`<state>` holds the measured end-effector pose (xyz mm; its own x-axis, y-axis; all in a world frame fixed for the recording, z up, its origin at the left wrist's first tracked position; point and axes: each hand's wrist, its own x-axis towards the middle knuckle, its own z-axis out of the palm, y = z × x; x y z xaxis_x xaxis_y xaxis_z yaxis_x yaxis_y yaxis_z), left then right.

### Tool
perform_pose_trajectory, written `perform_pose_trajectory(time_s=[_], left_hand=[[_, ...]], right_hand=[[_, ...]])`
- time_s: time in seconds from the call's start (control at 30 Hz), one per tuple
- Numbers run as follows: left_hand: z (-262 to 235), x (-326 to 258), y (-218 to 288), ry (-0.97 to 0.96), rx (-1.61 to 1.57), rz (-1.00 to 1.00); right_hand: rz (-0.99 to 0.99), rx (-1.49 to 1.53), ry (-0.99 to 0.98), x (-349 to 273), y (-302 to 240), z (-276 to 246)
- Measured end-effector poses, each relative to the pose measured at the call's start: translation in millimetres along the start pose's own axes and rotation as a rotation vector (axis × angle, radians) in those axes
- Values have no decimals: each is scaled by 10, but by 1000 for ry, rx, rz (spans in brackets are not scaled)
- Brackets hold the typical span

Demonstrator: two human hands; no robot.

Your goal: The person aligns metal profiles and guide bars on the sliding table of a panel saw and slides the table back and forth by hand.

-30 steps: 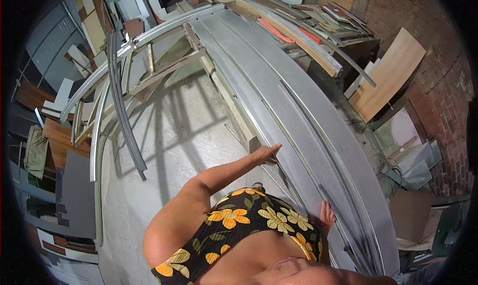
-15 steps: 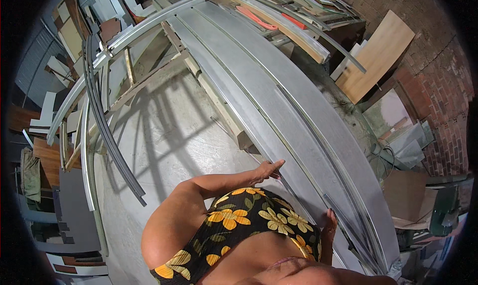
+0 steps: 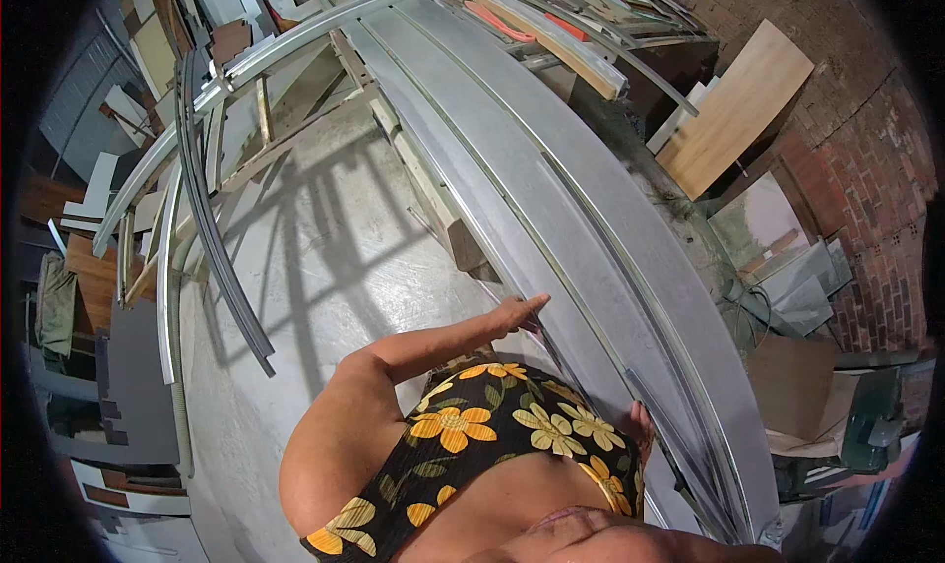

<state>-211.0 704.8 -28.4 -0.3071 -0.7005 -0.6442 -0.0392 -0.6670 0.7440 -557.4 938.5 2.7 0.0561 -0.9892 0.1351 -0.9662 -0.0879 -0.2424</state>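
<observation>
A long grey metal-topped bench (image 3: 630,204) runs from the far middle down to the lower right, bowed by the lens. My left hand (image 3: 516,314) is at its near edge, one finger stretched out over the metal and the other fingers bent down, partly hidden. My right hand (image 3: 640,425) touches the bench's near side lower down, fingers extended; my clothing hides part of it. Close to it lies the end of a thin metal profile (image 3: 645,391) on the bench top. Neither hand visibly lifts anything.
Dark grey long profiles (image 3: 221,258) jut out on the left over a wooden frame (image 3: 264,110). A timber beam end (image 3: 463,248) sits under the bench edge. A plywood sheet (image 3: 733,110) leans by the brick wall (image 3: 856,169). Board offcuts (image 3: 128,258) crowd the left.
The whole view has shifted slightly, so bench and hands appear a little higher and more to the left. Both hands keep about the same places along the bench.
</observation>
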Motion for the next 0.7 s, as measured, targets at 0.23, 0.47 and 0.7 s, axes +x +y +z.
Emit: perform_pose_trajectory(time_s=[0.23,0.47,0.7], left_hand=[[393,-203,3,-57,76,10],[372,-133,-284,25,98,-50],[590,492,-243,45,130,-62]], right_hand=[[81,-26,-94,-168,285,-69],[-55,70,76,-231,327,-193],[24,178,197,-70,744,110]])
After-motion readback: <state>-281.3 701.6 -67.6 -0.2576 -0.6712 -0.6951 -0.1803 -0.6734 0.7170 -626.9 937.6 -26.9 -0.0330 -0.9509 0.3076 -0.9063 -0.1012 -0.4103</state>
